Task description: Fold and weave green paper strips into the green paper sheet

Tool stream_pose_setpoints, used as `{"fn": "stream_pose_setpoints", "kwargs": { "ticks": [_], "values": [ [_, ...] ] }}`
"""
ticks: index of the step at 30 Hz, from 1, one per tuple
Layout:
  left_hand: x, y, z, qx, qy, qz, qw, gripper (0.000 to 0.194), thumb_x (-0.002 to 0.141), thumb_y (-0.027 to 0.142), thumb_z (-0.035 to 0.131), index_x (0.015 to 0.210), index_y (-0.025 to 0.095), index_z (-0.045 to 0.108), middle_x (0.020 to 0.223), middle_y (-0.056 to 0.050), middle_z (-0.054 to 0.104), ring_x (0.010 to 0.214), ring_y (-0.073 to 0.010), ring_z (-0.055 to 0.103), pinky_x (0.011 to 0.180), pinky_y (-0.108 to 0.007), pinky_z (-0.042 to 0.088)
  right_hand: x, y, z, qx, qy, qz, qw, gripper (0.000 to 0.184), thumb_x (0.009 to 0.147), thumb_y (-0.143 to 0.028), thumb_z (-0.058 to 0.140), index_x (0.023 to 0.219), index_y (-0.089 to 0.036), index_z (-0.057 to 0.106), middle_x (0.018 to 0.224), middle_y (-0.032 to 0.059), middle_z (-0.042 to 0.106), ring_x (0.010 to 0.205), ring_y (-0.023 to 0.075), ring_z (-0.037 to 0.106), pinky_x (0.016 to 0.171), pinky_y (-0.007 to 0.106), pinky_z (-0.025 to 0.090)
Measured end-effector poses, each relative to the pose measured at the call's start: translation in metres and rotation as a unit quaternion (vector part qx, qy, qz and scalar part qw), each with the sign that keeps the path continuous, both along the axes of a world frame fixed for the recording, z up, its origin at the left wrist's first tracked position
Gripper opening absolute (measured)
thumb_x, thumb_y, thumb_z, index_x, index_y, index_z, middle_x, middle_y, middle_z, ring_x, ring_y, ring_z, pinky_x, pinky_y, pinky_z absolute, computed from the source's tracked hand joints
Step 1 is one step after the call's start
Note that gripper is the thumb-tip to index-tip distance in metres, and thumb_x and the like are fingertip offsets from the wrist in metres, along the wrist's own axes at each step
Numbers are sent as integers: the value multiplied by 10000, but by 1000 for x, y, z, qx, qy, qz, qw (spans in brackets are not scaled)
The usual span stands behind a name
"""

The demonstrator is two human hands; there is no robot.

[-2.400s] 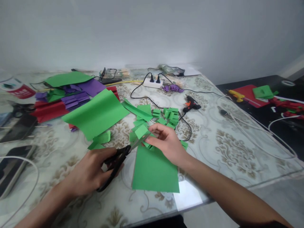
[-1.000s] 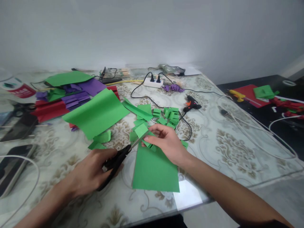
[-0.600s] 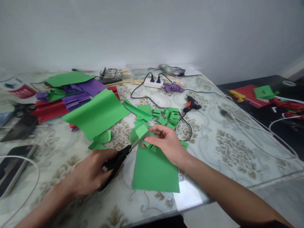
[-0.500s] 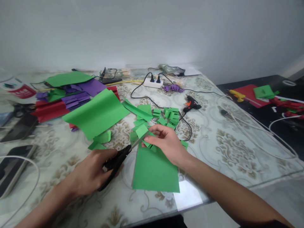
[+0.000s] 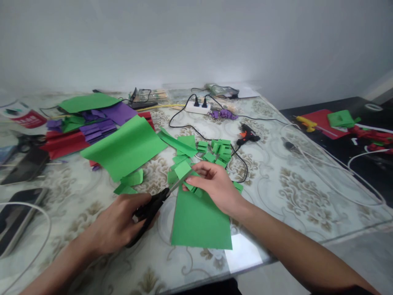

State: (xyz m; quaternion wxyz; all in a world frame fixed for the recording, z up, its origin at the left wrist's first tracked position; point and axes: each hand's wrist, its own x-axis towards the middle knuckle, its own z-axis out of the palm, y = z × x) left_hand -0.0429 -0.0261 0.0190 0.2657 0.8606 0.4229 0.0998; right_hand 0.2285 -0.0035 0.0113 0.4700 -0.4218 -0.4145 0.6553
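My left hand (image 5: 123, 223) is closed around the handles of black scissors (image 5: 152, 207), whose blades reach up and right to the green paper in my other hand. Between thumb and fingers, my right hand (image 5: 216, 186) pinches a folded green paper strip (image 5: 194, 187), with the blades at its edge. Below it lies a green paper sheet (image 5: 201, 223) on the table. Small cut green paper pieces (image 5: 219, 149) are scattered just beyond my right hand. A larger curled green sheet (image 5: 125, 147) rests to the left.
A black glue gun (image 5: 248, 134) lies at the right, its cord looping near my right hand. A white power strip (image 5: 198, 107) stands at the back. Purple strips (image 5: 98, 130), a phone (image 5: 20, 217) and another pair of scissors (image 5: 26, 141) occupy the left side.
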Motion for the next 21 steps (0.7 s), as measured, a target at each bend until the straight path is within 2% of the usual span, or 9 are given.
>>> {"fn": "stream_pose_setpoints", "kwargs": {
  "ticks": [14,21],
  "values": [
    [1,0,1,25,-16,2,1000,186,930,257,504,826,187,641,687,-25,690,570,-175,584,558,-287,397,0,1,0,-7,8,-2,1000,314,669,-356,956,849,-220,736,805,4,775,749,197,736,772,350,579],
    [1,-1,-1,7,2,5,1000,232,968,275,503,769,194,592,653,-5,644,547,-156,536,545,-279,370,0,0,2,-15,13,-4,1000,327,657,-352,962,847,-211,735,799,2,777,750,189,737,794,339,566]
  ]
}}
